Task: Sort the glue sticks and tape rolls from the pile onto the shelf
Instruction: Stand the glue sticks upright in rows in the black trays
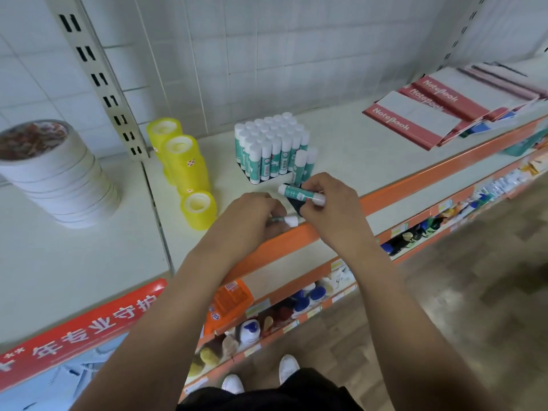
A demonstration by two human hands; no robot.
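**Sorting at the front edge of the shelf [341, 134]**

A glue stick [301, 194] is pinched on its side in the right hand [323, 200], with fingers curled round its right-hand end, just above the front edge. Its long axis runs left to right, roughly along that edge. A second stick [289, 221] is gripped in the left hand [255, 215], with little more than its white cap showing. The block of standing glue sticks [269, 146] is set just behind both hands, toward the back edge. The right hand is the nearer, and the held stick would need turning upright to join the block. Yellow tape rolls [184, 161] are lined up left of the block, and white tape rolls [56, 179] are stacked toward the left end.
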